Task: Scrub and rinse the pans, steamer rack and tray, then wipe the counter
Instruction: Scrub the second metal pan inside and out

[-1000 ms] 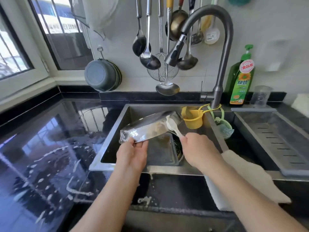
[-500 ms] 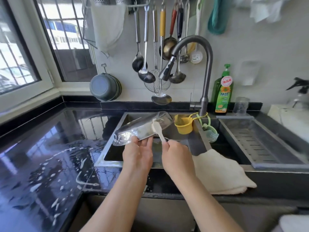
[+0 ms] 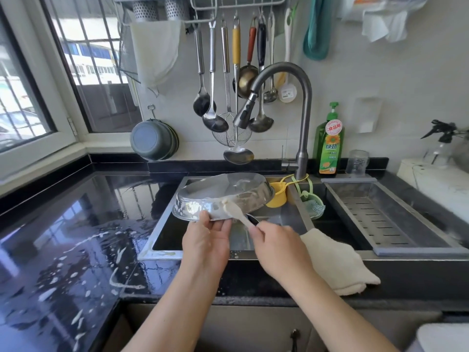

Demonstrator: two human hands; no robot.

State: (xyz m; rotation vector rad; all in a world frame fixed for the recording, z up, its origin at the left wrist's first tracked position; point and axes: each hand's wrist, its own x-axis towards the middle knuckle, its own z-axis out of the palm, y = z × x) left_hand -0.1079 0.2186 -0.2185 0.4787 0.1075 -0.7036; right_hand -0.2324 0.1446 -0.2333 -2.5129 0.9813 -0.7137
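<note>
Since half a second ago pan (image 3: 223, 193) sits flatter, bottom-up, brush head now on its near wall. Left hand (image 3: 206, 240) pinches pan's near rim, thumb on top. Right hand (image 3: 278, 241) curls round brush (image 3: 234, 212) handle. Pan is held over sink (image 3: 162, 254), just ahead of both hands, long axis left-right; left hand nearer. Next scrub stroke likely runs sideways along that wall.
</note>
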